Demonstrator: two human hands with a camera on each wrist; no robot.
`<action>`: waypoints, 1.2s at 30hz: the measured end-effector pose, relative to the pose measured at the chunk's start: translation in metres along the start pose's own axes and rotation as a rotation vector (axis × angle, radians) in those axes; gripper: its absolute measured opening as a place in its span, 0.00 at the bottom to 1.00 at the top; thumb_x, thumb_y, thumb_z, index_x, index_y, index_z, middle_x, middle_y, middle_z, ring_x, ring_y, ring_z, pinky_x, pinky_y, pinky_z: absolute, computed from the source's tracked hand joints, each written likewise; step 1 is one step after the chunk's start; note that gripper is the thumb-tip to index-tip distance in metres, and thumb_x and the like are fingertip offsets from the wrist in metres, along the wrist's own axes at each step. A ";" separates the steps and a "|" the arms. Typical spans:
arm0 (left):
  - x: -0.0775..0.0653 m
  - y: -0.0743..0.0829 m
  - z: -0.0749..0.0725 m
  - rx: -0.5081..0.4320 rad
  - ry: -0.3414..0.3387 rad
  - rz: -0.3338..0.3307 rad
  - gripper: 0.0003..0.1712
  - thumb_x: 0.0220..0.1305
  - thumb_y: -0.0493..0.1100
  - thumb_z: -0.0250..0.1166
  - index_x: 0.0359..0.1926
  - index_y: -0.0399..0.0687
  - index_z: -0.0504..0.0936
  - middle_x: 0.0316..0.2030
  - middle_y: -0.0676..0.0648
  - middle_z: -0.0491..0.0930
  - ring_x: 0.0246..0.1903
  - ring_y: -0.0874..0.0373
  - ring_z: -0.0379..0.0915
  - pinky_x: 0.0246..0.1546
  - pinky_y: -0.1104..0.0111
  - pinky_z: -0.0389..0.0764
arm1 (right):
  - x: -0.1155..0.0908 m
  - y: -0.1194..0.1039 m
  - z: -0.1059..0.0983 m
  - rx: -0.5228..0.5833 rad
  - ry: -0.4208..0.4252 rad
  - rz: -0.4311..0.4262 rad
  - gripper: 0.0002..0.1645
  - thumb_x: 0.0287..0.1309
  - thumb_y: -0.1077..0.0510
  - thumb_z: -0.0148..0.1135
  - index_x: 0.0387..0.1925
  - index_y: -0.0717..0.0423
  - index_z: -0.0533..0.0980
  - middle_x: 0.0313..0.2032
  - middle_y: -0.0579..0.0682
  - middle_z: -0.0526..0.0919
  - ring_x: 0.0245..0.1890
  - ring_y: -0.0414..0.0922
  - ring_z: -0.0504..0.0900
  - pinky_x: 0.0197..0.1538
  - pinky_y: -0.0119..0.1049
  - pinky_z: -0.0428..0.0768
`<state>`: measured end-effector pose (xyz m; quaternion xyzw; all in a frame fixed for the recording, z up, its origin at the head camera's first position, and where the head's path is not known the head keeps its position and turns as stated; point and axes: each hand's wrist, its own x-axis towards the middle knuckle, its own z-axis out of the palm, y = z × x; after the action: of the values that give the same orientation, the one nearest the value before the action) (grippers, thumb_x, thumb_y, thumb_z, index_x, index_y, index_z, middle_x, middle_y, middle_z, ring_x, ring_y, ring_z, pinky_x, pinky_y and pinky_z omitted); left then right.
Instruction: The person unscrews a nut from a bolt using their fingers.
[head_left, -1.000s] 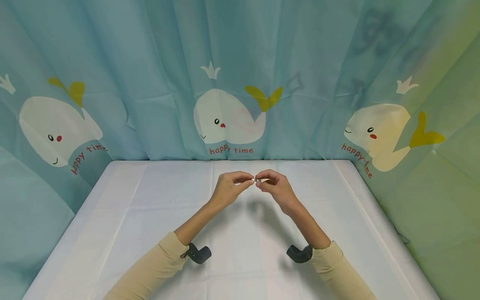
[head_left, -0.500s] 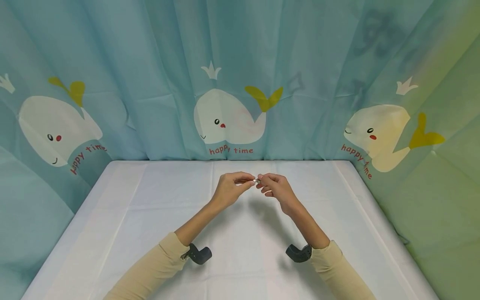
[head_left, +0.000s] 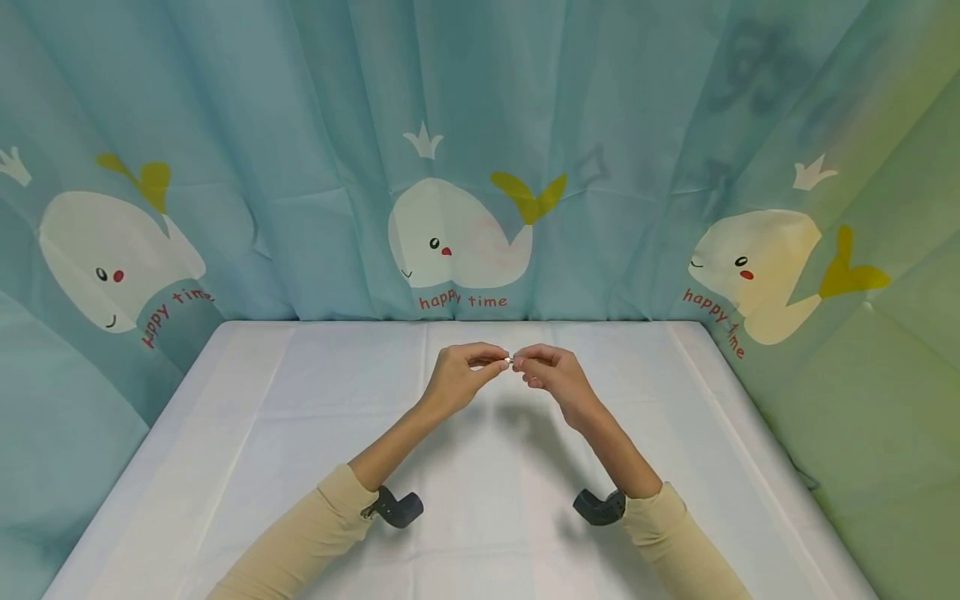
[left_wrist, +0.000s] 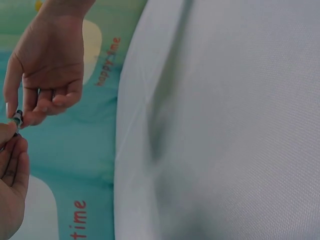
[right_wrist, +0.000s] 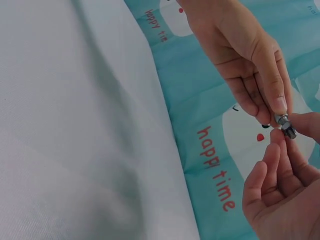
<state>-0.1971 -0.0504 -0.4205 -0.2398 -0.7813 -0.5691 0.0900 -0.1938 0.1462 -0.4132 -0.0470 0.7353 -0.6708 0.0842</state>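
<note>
A small silver metal bolt (right_wrist: 288,129), with a threaded end and a nut-like collar, is held in the air between both hands. My left hand (head_left: 459,379) pinches one end between thumb and fingertips. At the other, threaded end, the thumb and index finger of my right hand (head_left: 558,379) close on either side of it. The right hand's remaining fingers are loosely bent below. In the left wrist view the bolt (left_wrist: 18,118) shows dark between the fingertips. Fingers partly cover it, so whether the collar is a separate nut is unclear.
A white-covered table (head_left: 480,467) lies beneath the hands, with their shadows on it. Blue-green curtains (head_left: 315,250) printed with whales hang around its back and sides. A dark curved device (head_left: 401,508) is worn on each wrist.
My right thumb and fingers have shifted around the bolt's end, the thumb sliding forward then back slightly. My left hand has kept its place and grip.
</note>
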 end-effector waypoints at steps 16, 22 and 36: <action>-0.001 0.001 -0.001 -0.004 0.005 -0.008 0.07 0.63 0.37 0.71 0.41 0.42 0.89 0.38 0.49 0.87 0.40 0.57 0.85 0.40 0.67 0.84 | 0.001 -0.001 0.000 -0.016 -0.016 0.009 0.21 0.64 0.55 0.65 0.53 0.64 0.77 0.43 0.51 0.82 0.39 0.49 0.81 0.44 0.38 0.80; -0.001 0.002 0.000 -0.005 -0.005 0.008 0.07 0.64 0.37 0.70 0.42 0.39 0.89 0.38 0.48 0.87 0.39 0.57 0.85 0.40 0.64 0.84 | 0.001 0.000 0.000 -0.009 -0.008 0.058 0.17 0.66 0.53 0.63 0.43 0.65 0.81 0.36 0.50 0.85 0.35 0.45 0.78 0.42 0.34 0.79; -0.001 0.001 0.000 -0.003 -0.012 0.007 0.06 0.63 0.36 0.70 0.41 0.41 0.89 0.38 0.48 0.87 0.40 0.56 0.85 0.42 0.63 0.84 | -0.001 0.001 -0.001 -0.015 -0.035 -0.031 0.13 0.59 0.62 0.66 0.46 0.61 0.80 0.42 0.50 0.82 0.43 0.48 0.80 0.56 0.58 0.75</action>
<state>-0.1960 -0.0503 -0.4200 -0.2462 -0.7800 -0.5686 0.0871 -0.1931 0.1471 -0.4145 -0.0707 0.7380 -0.6655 0.0862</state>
